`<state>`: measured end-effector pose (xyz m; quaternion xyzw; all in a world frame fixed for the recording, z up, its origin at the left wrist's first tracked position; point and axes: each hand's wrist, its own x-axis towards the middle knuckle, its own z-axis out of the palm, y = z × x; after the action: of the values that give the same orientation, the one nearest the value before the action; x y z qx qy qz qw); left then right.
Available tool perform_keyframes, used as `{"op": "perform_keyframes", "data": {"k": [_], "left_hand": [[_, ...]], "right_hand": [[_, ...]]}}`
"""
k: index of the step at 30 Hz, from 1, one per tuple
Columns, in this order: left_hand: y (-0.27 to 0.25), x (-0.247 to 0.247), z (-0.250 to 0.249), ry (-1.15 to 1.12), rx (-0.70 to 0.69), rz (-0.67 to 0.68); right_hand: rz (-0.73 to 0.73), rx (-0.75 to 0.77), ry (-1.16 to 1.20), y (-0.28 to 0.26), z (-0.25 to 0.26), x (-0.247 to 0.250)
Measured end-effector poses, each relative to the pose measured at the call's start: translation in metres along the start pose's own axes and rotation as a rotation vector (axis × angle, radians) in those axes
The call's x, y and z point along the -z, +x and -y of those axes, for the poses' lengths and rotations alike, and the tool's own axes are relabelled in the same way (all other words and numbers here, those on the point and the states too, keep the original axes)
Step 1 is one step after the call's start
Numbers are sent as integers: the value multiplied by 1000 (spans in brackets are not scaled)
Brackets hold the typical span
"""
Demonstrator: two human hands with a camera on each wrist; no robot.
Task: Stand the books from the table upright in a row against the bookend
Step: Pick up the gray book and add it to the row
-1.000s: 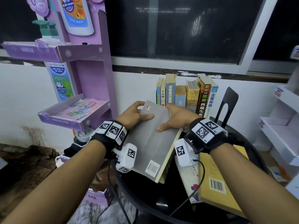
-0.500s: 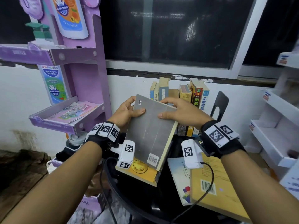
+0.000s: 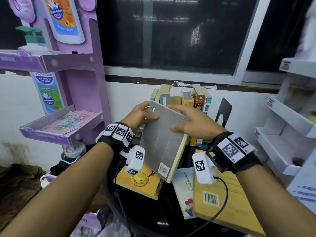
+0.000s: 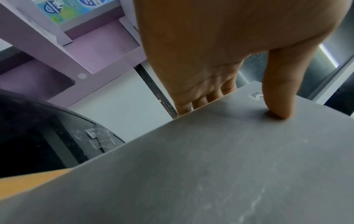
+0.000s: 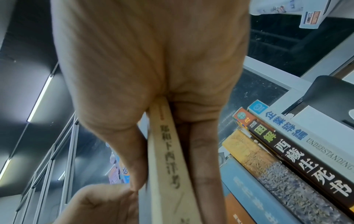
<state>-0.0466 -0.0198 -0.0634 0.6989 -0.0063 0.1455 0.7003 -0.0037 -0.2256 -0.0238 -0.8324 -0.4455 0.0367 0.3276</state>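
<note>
Table [image 3: 171, 218], black and round, carries everything the task concerns; its dark rim also shows in the left wrist view. Display stand [image 3: 82, 93] in purple cardboard sits off to its left, white shelving [image 3: 280, 139] to its right; both are near but clear of the working path.

Row of upright books [image 3: 186, 98] stands at the far edge against the wall, its right end leaning on the black bookend [image 3: 224, 110]. The row grows leftward, so the free slot is presumably at its left end.

Grey book [image 3: 162, 139] is held above the table, tilted with its top edge toward the row and barcode end toward the person. Likely reason: it is being turned from flat to upright before being set down.

Three flat books remain: a tan one [image 3: 227, 202] at right, a pale one [image 3: 182, 187] partly under it, a yellow-orange one [image 3: 142, 182] below the grey book. Judged: task partly done.

Right hand [image 3: 191, 124] clamps the spine edge, thumb on the grey cover and fingers [image 5: 203, 159] behind; the right wrist view shows the cream spine [image 5: 168, 151] between them. Left hand [image 3: 138, 115] grips the top left corner, thumb [image 4: 277, 94] pressed on the cover, fingers curled behind.

Obstruction: the grey book hides the row's left end, so whether that slot is open cannot be told. Wrist cables hang near the flat books and could snag.
</note>
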Motion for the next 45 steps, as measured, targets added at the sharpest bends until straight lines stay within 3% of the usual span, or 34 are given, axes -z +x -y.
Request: {"op": "perform_keyframes", "data": {"k": [8,17,26,35,45], "left_hand": [[25,-37,-26,-35,-59,-17],[80,-96,-30,273,-184,-78],[121,-138,-26,542,-204,-64],[145,-150,-16,740,-132,12],[161,-137,-3,1049,-237,71]], "right_hand": [[37,6,17,-22,-17,35],[13,-141,-98,-58,-52,96],[-141,-303,-155,-70,-78,139],[-225,-415,-226,-41,-87,140],[-331,-476,-266,-3,-101,125]]}}
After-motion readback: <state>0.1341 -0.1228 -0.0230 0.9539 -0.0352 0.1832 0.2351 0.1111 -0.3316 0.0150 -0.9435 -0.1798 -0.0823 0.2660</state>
